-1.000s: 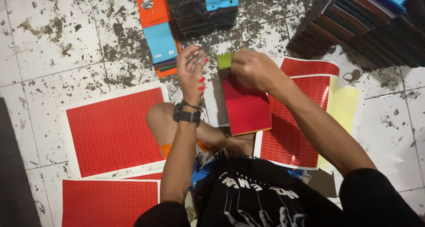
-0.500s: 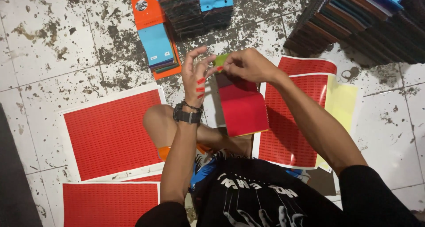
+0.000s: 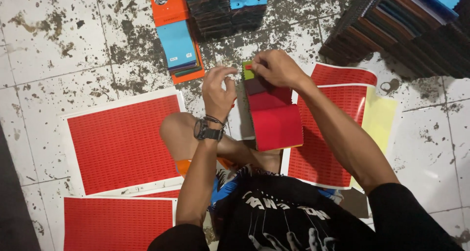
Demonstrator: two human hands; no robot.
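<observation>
A fanned swatch booklet (image 3: 271,119) of stepped fabric leaves is seen over the person's lap, above the stained tile floor (image 3: 58,50): bright red in front, darker red and maroon behind, a green leaf at the far end. That far end is pinched by the right hand (image 3: 276,67), fingers closed on the green and maroon leaves. The left hand (image 3: 218,92) is held just beside the booklet, fingers curled loosely and half closed; whether it touches the booklet cannot be told. Red printed sheets (image 3: 122,143) lie on either side.
</observation>
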